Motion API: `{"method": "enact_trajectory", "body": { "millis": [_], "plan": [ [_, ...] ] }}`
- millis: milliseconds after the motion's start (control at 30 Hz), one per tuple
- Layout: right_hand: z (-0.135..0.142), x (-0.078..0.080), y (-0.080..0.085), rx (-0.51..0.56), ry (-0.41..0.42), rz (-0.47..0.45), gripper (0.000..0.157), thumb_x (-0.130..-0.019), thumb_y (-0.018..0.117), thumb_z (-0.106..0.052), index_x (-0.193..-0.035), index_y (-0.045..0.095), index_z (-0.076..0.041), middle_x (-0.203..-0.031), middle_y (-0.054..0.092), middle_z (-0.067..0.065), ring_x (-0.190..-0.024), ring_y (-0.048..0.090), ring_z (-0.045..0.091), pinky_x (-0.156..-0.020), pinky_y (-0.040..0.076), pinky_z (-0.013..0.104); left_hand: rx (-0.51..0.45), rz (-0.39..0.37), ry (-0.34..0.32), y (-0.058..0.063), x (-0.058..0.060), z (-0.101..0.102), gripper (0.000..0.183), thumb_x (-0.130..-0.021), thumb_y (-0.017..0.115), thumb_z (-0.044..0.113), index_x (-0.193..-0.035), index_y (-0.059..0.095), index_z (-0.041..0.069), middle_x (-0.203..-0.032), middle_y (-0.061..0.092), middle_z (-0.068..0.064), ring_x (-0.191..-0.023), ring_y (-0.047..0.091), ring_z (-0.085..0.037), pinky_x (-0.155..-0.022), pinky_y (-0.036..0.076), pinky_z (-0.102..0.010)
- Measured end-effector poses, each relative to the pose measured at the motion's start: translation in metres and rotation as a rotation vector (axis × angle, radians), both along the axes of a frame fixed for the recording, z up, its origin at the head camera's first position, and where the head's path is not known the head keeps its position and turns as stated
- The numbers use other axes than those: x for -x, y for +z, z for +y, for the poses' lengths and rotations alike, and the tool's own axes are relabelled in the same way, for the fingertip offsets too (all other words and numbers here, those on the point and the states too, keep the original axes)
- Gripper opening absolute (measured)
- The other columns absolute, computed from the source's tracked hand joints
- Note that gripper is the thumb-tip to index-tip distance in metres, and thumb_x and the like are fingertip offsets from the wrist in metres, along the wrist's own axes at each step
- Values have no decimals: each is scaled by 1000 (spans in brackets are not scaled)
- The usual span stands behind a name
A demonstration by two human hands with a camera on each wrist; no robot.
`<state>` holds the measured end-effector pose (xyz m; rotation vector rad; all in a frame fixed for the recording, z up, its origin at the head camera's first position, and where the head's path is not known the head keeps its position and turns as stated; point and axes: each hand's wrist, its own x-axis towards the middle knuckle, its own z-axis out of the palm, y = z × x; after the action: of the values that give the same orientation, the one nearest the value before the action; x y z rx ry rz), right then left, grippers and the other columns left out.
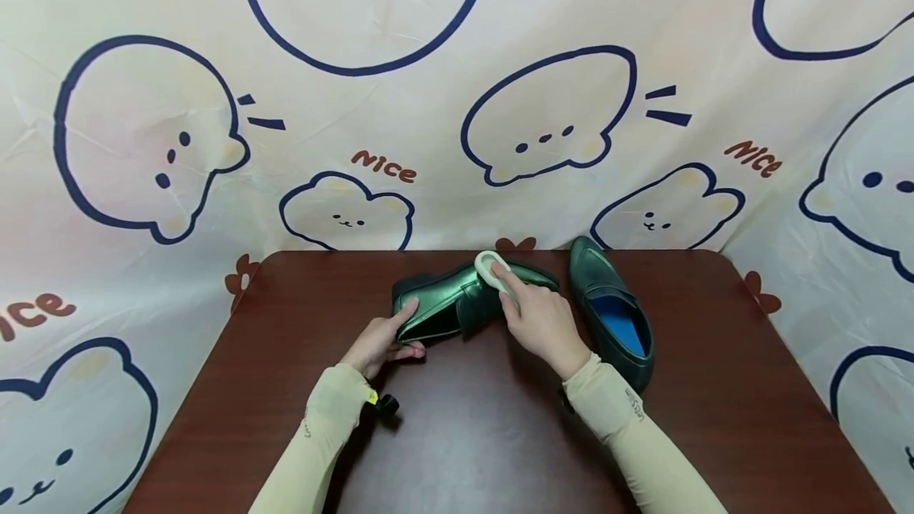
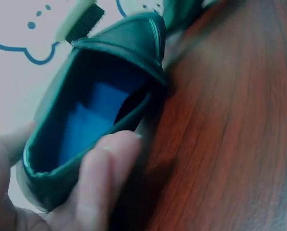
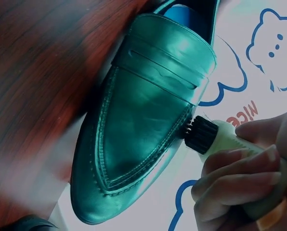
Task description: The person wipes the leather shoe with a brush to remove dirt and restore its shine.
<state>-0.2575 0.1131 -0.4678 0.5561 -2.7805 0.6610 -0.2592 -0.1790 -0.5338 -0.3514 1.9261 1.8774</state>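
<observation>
A dark green penny loafer (image 1: 434, 301) is tilted on its side above the back of the table, its opening toward me. My left hand (image 1: 378, 344) grips it by the heel, thumb on one side and fingers on the other. A pale brush (image 3: 224, 138) with short black bristles is in my right hand (image 1: 546, 325), fingers curled round its handle. In the right wrist view the bristles touch the loafer's upper beside the stitched seam, just below the strap. A blue insole (image 2: 93, 118) shows inside the shoe in the left wrist view.
The matching green loafer (image 1: 612, 312) stands at the back right, beside my right hand, toe toward the wall. Behind the brown wooden table (image 1: 457, 435) hangs a pale cloth (image 1: 428, 117) printed with cartoon bears. A small black object (image 1: 388, 405) sits by my left wrist.
</observation>
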Motion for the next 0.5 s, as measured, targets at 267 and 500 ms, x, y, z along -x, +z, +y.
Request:
{"method": "enact_trajectory", "body": {
  "millis": [267,500],
  "plan": [
    [-2,1,-1,8,4,4,50,-107,55,-28,-156,48,-30,-52,41,-3,-42,36,14,-41,28,29,-111,131,70,-2,2,9,53,-109,54,39,-135,51,-7,-105,75,-22,-86,78,-17,-85,60,-27],
    [-17,3,-4,48,26,18,50,-109,52,-28,-159,43,-28,-57,44,-2,-45,39,14,-43,32,29,-94,287,199,4,3,13,38,-108,56,35,-122,53,-1,-112,70,-27,-86,79,-18,-86,60,-30]
  ]
}}
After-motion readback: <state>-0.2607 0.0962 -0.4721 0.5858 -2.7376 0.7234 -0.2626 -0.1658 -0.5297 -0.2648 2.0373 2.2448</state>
